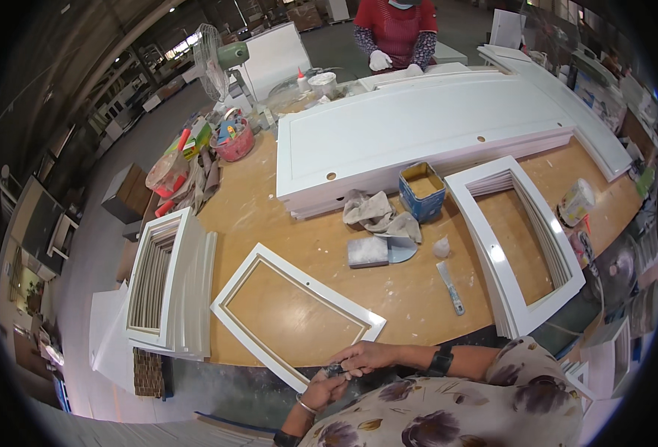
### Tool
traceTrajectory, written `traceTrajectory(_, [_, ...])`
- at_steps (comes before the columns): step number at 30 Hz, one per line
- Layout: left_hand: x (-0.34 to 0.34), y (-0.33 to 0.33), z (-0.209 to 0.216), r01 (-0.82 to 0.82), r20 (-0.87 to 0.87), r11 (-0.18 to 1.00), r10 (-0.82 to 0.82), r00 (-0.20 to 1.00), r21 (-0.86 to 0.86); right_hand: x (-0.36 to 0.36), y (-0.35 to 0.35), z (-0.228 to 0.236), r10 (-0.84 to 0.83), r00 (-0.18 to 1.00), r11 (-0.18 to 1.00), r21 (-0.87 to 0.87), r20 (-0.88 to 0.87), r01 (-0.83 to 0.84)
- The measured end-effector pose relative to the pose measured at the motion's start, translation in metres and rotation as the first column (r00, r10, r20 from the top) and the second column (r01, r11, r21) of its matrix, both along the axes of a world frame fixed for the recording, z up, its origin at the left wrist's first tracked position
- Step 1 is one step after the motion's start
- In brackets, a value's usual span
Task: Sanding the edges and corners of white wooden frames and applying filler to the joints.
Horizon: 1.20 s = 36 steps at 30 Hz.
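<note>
Both my hands meet at the near edge of the table, just over the near corner of a single white cabinet door frame (320, 289) that lies flat with an open middle. My left hand (323, 392) is closed, with a small dark thing (333, 369) between it and the other hand; its kind is too small to make out. Fingers bent, my right hand (366, 357) presses on that same dark thing from the right. Farther right on the wood tabletop (307, 232) lie a putty knife (452, 289) and a white-dusted grey block (368, 252).
Stacked white frames stand at left (150, 279) and right (504, 253). Behind are a stack of white panels (418, 112), a blue tin (421, 192), a rag (377, 214) and a pink basket (233, 141). A fan (211, 63) stands far left; a gloved co-worker (396, 37) works across the table.
</note>
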<state>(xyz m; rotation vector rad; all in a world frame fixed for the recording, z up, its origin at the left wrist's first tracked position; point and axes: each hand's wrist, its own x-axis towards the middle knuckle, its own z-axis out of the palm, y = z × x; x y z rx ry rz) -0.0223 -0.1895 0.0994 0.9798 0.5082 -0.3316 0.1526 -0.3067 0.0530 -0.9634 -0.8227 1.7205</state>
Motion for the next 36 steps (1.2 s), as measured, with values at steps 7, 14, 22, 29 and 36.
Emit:
traceTrajectory(7, [-0.007,0.007,-0.007,-0.213,0.184,0.914,0.157,0.97,0.346,-0.016,0.013,0.01,-0.163,0.973,0.983,-0.058,0.165,0.174])
traceTrajectory(14, [-0.012,-0.003,-0.024,-0.104,0.062,0.604,0.09,0.994,0.79,-0.027,-0.003,-0.014,-0.24,0.965,0.967,-0.06,0.105,0.247])
traceTrajectory(22, [-0.015,-0.001,-0.054,-0.35,0.083,0.842,0.348,0.934,0.411,0.073,-0.049,0.004,-0.529,0.557,0.709,-0.027,0.641,0.704])
traceTrajectory(29, [0.047,-0.004,-0.044,-0.646,0.205,0.75,0.616,0.76,0.141,0.046,-0.045,0.002,-0.566,0.322,0.768,0.344,0.759,0.54])
traceTrajectory(36, [0.101,-0.012,-0.033,-0.375,0.379,0.915,0.296,0.877,0.152,0.022,-0.034,0.008,-0.512,0.82,0.853,-0.261,-0.254,0.452])
